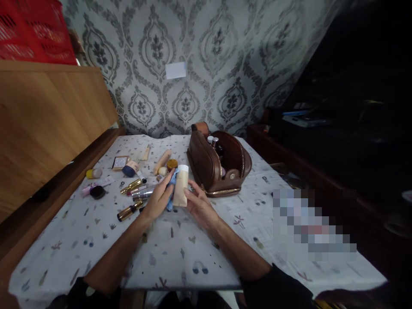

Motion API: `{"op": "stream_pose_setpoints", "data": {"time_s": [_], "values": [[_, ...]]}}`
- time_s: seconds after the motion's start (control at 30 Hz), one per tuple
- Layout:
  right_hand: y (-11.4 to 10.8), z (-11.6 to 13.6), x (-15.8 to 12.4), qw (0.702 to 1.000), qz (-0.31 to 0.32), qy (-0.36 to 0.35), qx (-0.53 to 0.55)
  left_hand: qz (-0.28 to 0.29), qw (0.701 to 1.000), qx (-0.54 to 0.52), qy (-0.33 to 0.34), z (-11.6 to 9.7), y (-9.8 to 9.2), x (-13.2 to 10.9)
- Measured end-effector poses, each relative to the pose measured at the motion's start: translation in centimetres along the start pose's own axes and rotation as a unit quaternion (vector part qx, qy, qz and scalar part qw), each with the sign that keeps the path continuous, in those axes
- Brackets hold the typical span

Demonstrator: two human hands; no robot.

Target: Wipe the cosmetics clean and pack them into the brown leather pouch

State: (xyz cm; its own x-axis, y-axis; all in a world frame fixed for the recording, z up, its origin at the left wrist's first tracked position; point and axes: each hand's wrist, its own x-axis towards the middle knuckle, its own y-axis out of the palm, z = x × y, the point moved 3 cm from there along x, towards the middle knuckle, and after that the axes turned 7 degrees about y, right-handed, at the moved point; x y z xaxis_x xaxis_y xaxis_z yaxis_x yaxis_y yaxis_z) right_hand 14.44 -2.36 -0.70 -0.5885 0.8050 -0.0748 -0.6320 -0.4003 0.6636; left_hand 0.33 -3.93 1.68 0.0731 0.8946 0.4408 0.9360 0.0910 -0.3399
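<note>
A beige squeeze tube [180,189] with a white cap stands upright in front of me, cap at the top. My right hand [200,204] grips its lower right side between thumb and fingers. On the other side my left hand [159,198] holds a blue cloth [171,198] against the tube. Just behind the hands lies a jar with an amber lid [172,164]. To the right sits a brown toiletry bag [206,165], unzipped, with several bottles [215,142] inside it.
Makeup lies scattered on the left: a gold lipstick tube [128,211], a glittery compact [120,162], a dark round item [97,192], a yellow-capped bottle [93,173]. A patterned cloth [174,253] covers the table. A wooden cabinet [54,111] borders the left; a blurred patch [309,227] covers the right.
</note>
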Motion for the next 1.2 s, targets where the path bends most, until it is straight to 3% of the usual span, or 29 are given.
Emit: {"op": "stream_pose_setpoints", "data": {"time_s": [0.2,0.37,0.5,0.87,0.97,1.2], "values": [[-0.8,0.1,0.3,0.999,-0.025,0.004,-0.041,-0.057,0.990,0.122,0.050,-0.1,-0.4,-0.4],[-0.9,-0.2,0.4,0.994,0.000,0.018,-0.104,-0.116,0.969,0.178,0.124,-1.0,-1.0,-0.4],[-1.1,-0.3,0.5,0.994,-0.001,0.003,-0.106,-0.062,0.973,0.151,0.162,-1.7,-1.0,-0.1],[-1.5,1.1,0.7,0.997,-0.063,-0.043,0.013,0.086,0.982,0.066,0.154,-2.7,-0.3,-0.1],[-1.3,1.2,0.5,0.998,-0.053,-0.026,-0.005,0.046,0.986,0.071,0.143,-2.5,-0.3,0.0],[-0.1,0.3,-0.1,0.998,0.020,0.050,-0.044,-0.105,0.988,0.075,0.080,-1.3,-1.5,0.2]]}}
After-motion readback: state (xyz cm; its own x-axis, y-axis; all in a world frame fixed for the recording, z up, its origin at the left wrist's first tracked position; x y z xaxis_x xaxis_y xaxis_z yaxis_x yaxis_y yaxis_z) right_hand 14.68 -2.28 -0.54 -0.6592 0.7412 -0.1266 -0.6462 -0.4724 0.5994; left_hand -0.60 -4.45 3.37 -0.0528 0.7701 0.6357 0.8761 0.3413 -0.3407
